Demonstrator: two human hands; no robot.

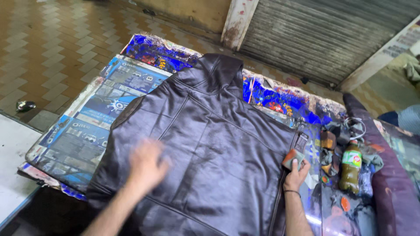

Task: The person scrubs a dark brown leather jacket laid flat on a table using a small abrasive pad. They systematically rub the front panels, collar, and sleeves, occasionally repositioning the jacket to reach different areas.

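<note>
**Two hands on a dark leather jacket**

Two bare hands work over one jacket (205, 144), dark brown leather, laid flat and back-side up on the surface (78, 144). Collar points away from the camera, hem toward it. The jacket covers most of the middle of the surface.

Left hand (146, 166): blurred, lying over the lower left part of the jacket back. It appears flat with fingers spread and holds nothing, though the blur leaves contact with the leather unclear.

Right hand (296, 175): at the right edge of the jacket, fingers closed around a small sponge (292, 158), grey-green with a reddish side. The sponge sits against the jacket's side seam. A dark band circles the wrist.

Surface covering: printed sheets in blue and white, heavily smeared with blue and dark stains.

Right of the jacket, on the stained part of the surface: a plastic bottle (350, 168) with a green label and brownish liquid, standing upright; a small brown block (328, 140) just beside crumpled rags (332, 161). A dark purple garment (385, 175) lies along the far right edge.

Background: tiled floor (48, 48) to the left, a metal roller shutter (323, 35) behind.
</note>
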